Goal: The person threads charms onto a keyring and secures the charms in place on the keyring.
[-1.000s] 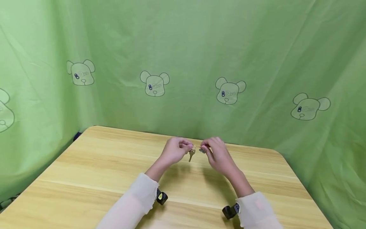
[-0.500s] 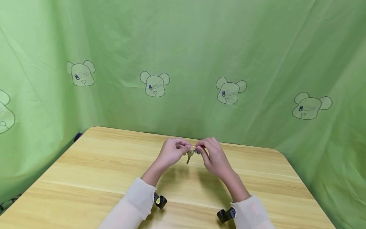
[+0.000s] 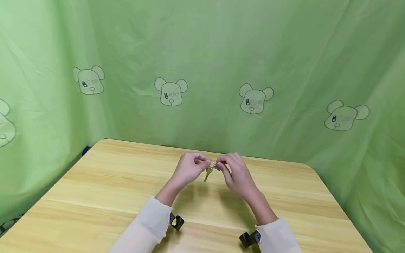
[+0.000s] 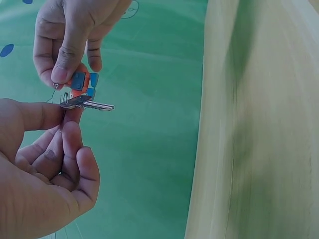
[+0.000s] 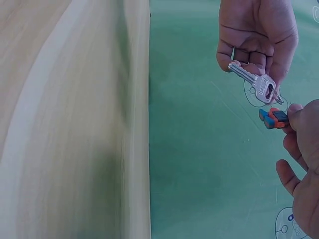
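Thumb and finger of my left hand (image 3: 192, 168) pinch a small metal key ring (image 5: 277, 97) at the head of a key. The toothed key (image 5: 259, 85) dangles from it, blade free; in the head view the key (image 3: 208, 173) hangs between both hands. My right hand (image 3: 236, 172) pinches the top of a small orange and blue figure charm (image 4: 80, 82) by its little metal link. The charm (image 5: 275, 119) sits right beside the key, its blue legs sticking out. Both hands are raised above the table, fingertips almost meeting.
A light wood table (image 3: 95, 196) with rounded far corners lies under the hands. Green curtains (image 3: 202, 52) with bear-head prints hang behind it and at both sides. Black wrist cameras (image 3: 177, 222) sit at both cream sleeve cuffs.
My right hand has moved left toward the left hand, bringing the charm up to the key and narrowing the gap. The key has shifted slightly left and down. Both hands keep their pinch.
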Demonstrator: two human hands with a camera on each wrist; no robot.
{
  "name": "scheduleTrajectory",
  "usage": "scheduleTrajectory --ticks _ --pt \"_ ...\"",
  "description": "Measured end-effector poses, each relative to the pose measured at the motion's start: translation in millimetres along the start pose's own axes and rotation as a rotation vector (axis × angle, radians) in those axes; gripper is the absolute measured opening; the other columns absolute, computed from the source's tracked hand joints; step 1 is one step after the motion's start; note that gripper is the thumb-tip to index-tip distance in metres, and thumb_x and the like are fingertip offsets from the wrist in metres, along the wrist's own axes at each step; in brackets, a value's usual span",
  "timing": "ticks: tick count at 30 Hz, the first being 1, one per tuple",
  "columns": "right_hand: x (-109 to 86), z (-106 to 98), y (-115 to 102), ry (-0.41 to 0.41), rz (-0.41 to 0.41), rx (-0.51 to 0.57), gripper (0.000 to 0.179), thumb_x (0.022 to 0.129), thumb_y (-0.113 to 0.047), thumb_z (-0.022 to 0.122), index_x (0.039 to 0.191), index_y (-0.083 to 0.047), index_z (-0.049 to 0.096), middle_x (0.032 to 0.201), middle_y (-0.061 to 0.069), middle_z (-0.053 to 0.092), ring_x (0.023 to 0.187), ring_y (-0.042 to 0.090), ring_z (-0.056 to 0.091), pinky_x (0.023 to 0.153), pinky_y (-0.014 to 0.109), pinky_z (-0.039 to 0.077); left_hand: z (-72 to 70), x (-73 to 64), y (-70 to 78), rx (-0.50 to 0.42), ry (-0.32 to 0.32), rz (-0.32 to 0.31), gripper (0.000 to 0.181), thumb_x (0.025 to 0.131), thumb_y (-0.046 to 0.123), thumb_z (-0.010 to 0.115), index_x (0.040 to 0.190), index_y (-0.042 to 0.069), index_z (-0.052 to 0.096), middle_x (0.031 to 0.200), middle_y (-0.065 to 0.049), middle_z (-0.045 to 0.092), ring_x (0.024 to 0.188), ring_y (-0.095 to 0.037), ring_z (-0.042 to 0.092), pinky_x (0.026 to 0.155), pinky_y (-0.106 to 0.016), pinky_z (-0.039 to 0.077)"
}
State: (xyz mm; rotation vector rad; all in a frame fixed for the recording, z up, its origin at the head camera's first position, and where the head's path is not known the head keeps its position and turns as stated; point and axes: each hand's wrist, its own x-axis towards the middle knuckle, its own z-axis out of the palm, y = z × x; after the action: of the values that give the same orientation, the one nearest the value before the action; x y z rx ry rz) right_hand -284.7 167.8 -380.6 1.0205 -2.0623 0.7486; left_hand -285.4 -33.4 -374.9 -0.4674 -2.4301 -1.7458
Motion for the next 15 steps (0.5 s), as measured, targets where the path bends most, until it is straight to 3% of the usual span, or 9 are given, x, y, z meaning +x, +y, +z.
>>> scheduleTrajectory --ticks 12,15 --pt "1.2 -2.6 -2.1 -0.046 -0.007 -0.029 0.015 0.091 0.003 0.073 0.099 -0.007 0.065 0.094 0.001 0.067 0.087 0.019 0.054 0.081 0.037 0.041 1.0 -3.0 5.5 0.045 -0.003 0.024 0.01 0.096 0.018 0.073 0.095 0.009 0.077 0.083 0.001 0.074 0.077 -0.018 0.07 0.066 -0.031 0.054" --pt "1.3 -3.7 -3.0 -0.048 -0.006 -0.031 0.015 0.091 0.003 0.072 0.099 -0.007 0.065 0.095 0.001 0.067 0.087 0.019 0.054 0.081 0.037 0.041 -0.7 -3.5 6.9 0.042 -0.006 0.029 0.01 0.096 0.018 0.073 0.095 0.009 0.077 0.082 0.002 0.074 0.08 -0.026 0.071 0.063 -0.03 0.053"
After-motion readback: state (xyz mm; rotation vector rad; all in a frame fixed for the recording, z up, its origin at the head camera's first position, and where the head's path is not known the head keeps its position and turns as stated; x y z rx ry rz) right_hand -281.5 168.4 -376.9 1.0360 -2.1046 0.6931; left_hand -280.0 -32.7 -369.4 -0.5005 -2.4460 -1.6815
